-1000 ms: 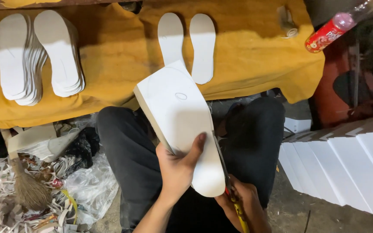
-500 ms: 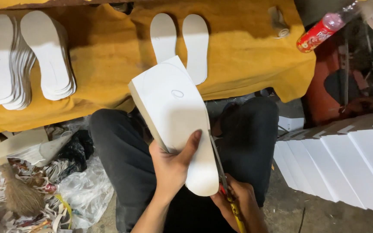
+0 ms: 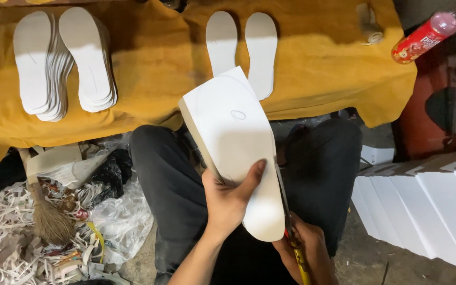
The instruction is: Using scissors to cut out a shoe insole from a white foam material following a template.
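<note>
My left hand (image 3: pixel 228 200) grips a thick stack of white foam sheets (image 3: pixel 233 137) over my lap, thumb lying across the top sheet. A sole outline is drawn on that sheet, and its near end is cut round. My right hand (image 3: pixel 307 250) is shut on scissors (image 3: pixel 286 211) with yellow handles, the blades running along the stack's right edge. On the yellow cloth (image 3: pixel 317 68) beyond lie a pair of cut white insoles (image 3: pixel 241 47) and, at the left, two piles of insoles (image 3: pixel 62 63).
A red-labelled bottle (image 3: pixel 426 37) lies at the upper right. White foam sheets (image 3: pixel 428 203) are stacked on the floor at the right. Paper scraps, plastic bags and a small broom (image 3: pixel 46 214) cover the floor at the left. A small roll (image 3: pixel 369 24) rests on the cloth.
The foam stack, both hands and the scissors keep almost the same pose; the view has shifted slightly, and the blades sit a little further along the right edge.
</note>
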